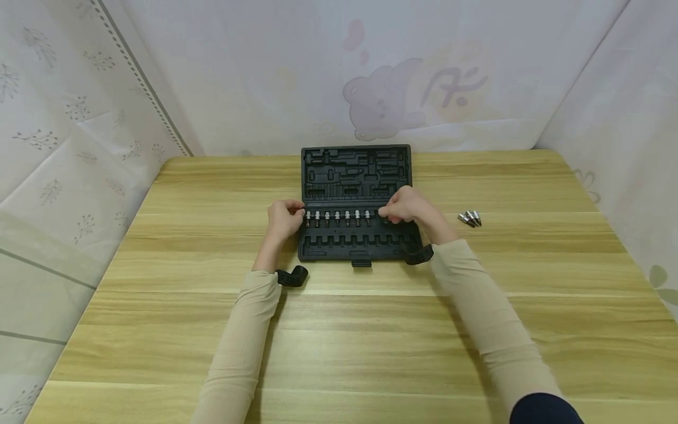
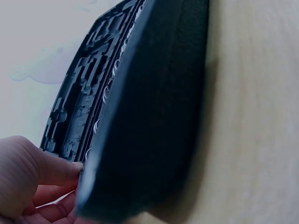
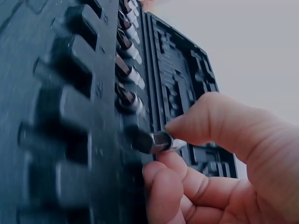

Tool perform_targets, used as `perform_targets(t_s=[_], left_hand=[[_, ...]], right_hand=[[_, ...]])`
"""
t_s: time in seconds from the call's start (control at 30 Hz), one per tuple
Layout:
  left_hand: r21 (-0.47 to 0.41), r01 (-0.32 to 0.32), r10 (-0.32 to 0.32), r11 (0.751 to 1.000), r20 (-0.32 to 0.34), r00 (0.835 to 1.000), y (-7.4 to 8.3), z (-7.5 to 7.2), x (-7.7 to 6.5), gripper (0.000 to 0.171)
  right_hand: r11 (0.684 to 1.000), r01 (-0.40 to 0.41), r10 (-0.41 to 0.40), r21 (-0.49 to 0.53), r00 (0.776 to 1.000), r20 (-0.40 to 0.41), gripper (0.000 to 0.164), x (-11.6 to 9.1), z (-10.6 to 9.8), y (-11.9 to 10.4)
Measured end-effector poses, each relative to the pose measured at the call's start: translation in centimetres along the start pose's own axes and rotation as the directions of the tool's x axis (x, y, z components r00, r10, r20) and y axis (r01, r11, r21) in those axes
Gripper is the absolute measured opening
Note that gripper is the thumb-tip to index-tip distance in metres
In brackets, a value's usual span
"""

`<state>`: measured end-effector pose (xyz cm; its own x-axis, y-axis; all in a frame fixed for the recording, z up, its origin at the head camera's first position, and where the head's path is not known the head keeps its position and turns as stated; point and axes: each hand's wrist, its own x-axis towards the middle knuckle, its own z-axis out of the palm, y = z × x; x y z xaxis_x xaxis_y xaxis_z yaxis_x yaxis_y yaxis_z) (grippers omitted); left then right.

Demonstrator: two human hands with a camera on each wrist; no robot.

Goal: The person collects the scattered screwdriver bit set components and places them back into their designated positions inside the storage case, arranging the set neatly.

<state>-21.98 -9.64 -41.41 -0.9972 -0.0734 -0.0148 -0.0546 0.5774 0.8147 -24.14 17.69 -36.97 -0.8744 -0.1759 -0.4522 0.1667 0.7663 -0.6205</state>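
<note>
A black plastic socket case (image 1: 335,255) lies open on the table, its moulded lid (image 1: 345,189) tilted up at the back. Several silver bit sockets (image 1: 337,217) stand side by side in the upper row of the base. My left hand (image 1: 283,220) grips the case's left edge, thumb on the rim (image 2: 85,179) and fingers at the outer side. Over the right end of the row, my right hand (image 1: 409,207) pinches a hex bit socket (image 3: 160,142) between thumb and fingers. In the right wrist view its dark hex end points toward the case. The slot beneath is partly hidden.
Several loose bit sockets (image 1: 469,218) lie in a small cluster on the wooden table (image 1: 360,341), right of the case. A latch (image 1: 362,263) sticks out from the case's front edge. Patterned cloth (image 1: 254,76) hangs behind the table and at both sides.
</note>
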Motion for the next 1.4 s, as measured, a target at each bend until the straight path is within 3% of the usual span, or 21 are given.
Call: perform_targets(t_s=[0.2, 0.37, 0.63, 0.87, 1.03, 1.2, 1.4], left_hand=[[-0.005, -0.011, 0.011, 1.0, -0.001, 1.0, 0.0, 0.0, 0.0, 0.021], [-0.007, -0.019, 0.019, 1.0, -0.007, 1.0, -0.1, -0.1, 0.0, 0.02], [-0.01, -0.01, 0.01, 1.0, -0.001, 1.0, 0.0, -0.1, 0.0, 0.02], [-0.009, -0.003, 0.003, 1.0, 0.0, 1.0, -0.1, -0.1, 0.1, 0.021], [-0.006, -0.005, 0.005, 1.0, 0.002, 1.0, -0.1, 0.0, 0.1, 0.02], [-0.003, -0.01, 0.01, 1.0, -0.002, 1.0, 0.0, -0.1, 0.0, 0.02], [-0.009, -0.002, 0.002, 1.0, -0.009, 1.0, 0.0, -0.1, -0.1, 0.02]], right_hand=[[0.994, -0.065, 0.06, -0.085, 0.996, -0.066, 0.029, 0.4, 0.9, -1.1], [0.979, -0.077, 0.053, -0.19, 0.99, -0.128, 0.031, 0.6, 1.5, -1.9], [0.956, -0.152, 0.119, -0.251, 0.983, -0.142, 0.028, 0.9, 1.8, -2.5], [0.969, -0.143, 0.131, -0.201, 0.989, -0.071, 0.031, 1.0, 0.9, -2.3], [0.976, -0.157, 0.15, -0.148, 0.987, -0.058, 0.024, 1.1, 0.6, -2.1], [0.97, -0.168, 0.159, -0.177, 0.985, -0.065, 0.022, 1.3, 0.6, -1.9], [0.966, -0.156, 0.142, -0.207, 0.987, -0.08, 0.032, 1.3, 0.9, -1.6]])
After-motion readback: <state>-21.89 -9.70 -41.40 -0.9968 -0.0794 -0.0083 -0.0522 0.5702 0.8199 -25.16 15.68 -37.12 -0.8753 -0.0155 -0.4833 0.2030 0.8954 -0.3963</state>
